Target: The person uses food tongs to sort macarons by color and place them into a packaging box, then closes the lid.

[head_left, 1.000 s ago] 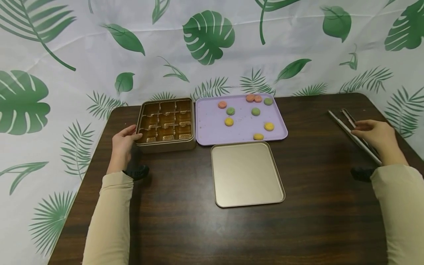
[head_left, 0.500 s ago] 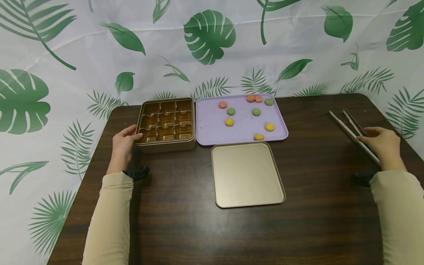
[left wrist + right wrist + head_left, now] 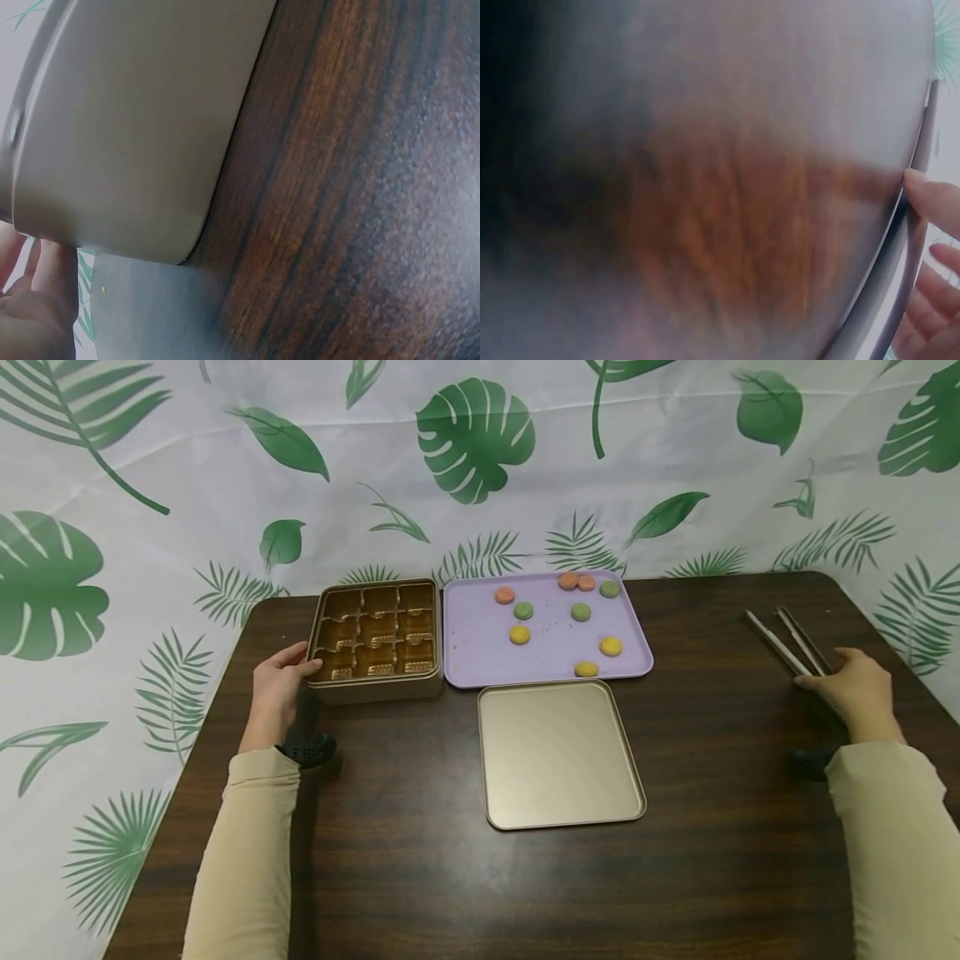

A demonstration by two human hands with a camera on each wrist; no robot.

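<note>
At the left, a gold square tin (image 3: pixel 375 689) holds a brown plastic insert (image 3: pixel 377 631) with square compartments. My left hand (image 3: pixel 279 689) grips the tin's near left corner, thumb over the rim and fingers along the side. In the left wrist view the fingers (image 3: pixel 52 277) show at the corner of the tin wall (image 3: pixel 135 135). On the right, my right hand (image 3: pixel 858 693) holds metal tongs (image 3: pixel 783 647), whose spread arms point away from me. The right wrist view shows the thumb (image 3: pixel 926 196) on one tong arm (image 3: pixel 877 300) with the fingers behind it.
Beside the tin lies a lilac tray (image 3: pixel 480 664) with several pink, green and yellow macarons (image 3: pixel 581 612). A flat gold lid (image 3: pixel 558 760) rests in front of the tray on the dark wooden table (image 3: pixel 405 860). A leaf-patterned cloth (image 3: pixel 345 502) hangs behind.
My right hand has shifted along the tongs and a little nearer to me, its thumb now on the left arm. My left hand keeps its place at the tin.
</note>
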